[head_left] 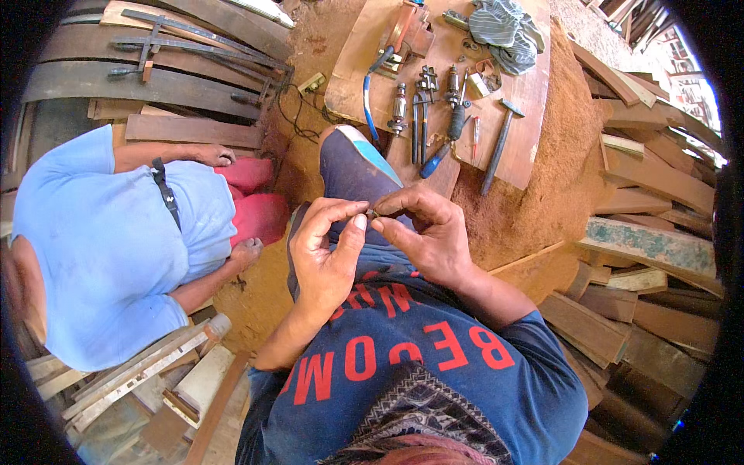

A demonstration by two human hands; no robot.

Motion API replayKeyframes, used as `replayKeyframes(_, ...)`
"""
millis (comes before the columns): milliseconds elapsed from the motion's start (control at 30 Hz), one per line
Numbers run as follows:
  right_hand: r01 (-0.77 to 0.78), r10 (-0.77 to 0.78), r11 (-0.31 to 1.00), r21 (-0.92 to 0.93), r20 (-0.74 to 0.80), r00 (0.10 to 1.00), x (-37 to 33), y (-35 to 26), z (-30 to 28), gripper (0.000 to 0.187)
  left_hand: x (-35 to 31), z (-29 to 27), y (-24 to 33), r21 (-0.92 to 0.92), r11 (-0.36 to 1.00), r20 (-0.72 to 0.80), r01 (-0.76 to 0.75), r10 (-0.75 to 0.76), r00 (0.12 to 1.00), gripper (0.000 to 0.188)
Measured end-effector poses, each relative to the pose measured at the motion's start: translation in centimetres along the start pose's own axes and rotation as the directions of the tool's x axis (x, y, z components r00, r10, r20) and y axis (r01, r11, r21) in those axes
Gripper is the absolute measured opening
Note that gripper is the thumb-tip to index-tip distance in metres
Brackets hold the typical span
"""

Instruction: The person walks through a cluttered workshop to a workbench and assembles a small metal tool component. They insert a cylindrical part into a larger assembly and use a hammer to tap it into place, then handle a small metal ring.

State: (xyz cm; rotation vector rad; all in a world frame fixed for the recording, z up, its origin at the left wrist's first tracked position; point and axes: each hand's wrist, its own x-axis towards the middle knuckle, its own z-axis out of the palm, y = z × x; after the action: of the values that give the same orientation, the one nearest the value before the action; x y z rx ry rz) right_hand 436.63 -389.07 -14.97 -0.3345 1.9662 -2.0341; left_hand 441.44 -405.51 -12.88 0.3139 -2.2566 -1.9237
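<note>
A small dark part [373,214] sits in front of the person's torso, between the fingertips of both hands. The left hand [329,244] pinches it from the left, with thumb and forefinger nearly together; the right hand [431,226] meets it from the right in a similarly narrow pinch. Neither is clearly nearer, and the part is too small to tell its long axis. Beyond them lies the tool-strewn surface [349,93], where the blue-handled screwdriver [435,160] and hammer [498,149] lie nearer the right hand.
</note>
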Motion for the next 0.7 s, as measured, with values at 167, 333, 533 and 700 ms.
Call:
replayKeyframes(167,0.127,-0.126,0.992,0.007,-0.019,0.992,0.17,0.48,0.44,0.015,-0.21,-0.13,-0.52,0.001,0.999,-0.004,-0.037,0.037,0.999,0.014)
replayKeyframes(333,0.152,-0.152,0.988,0.006,-0.017,0.988,0.18,0.38,0.26,0.015,-0.14,-0.04,-0.22,-0.068,0.998,0.022,-0.015,0.017,1.000,0.013)
replayKeyframes(533,0.140,-0.140,0.989,0.054,-0.017,0.990,0.23,0.45,0.15,0.015,-0.21,-0.04,-0.72,-0.123,0.992,0.020,-0.031,0.034,0.999,0.021)
replayKeyframes(700,0.165,-0.164,0.986,0.036,-0.022,0.986,0.24,0.41,0.18,0.015,-0.43,0.36,-0.83,-0.238,0.971,-0.002,0.020,-0.021,1.000,0.035)
